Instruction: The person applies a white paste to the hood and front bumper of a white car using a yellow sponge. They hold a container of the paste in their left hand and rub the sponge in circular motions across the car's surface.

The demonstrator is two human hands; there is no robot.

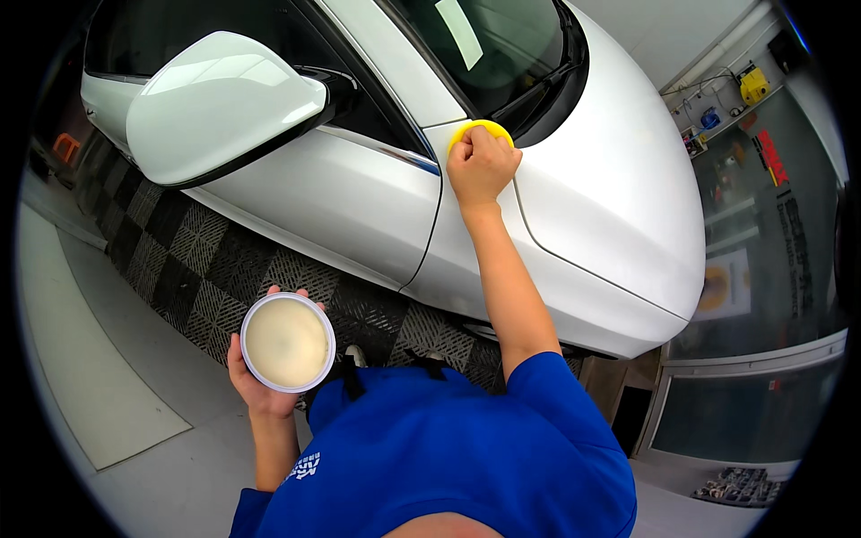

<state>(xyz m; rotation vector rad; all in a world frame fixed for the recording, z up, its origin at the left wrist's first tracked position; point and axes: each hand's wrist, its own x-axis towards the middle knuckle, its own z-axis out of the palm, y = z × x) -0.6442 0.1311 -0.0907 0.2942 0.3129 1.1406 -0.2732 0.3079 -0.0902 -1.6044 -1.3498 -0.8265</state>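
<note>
My left hand [266, 392] holds up a round, shallow tub of pale cream paste [287, 342], its fingers wrapped around the white rim from below. The tub is uncovered and its paste faces up. Out in front, my right hand [484, 166] grips a round yellow applicator pad [495, 131] with bent fingers. That pad is against the white car [359, 202], on the fender top by the base of the windshield pillar. Most of the pad is hidden under the hand.
A large white side mirror [224, 103] juts out at the left. Dark interlocking tiles [260, 260] cover the floor beside the car. At the right stands a glass partition [744, 296], with a yellow machine [754, 86] on a shelf beyond the hood.
</note>
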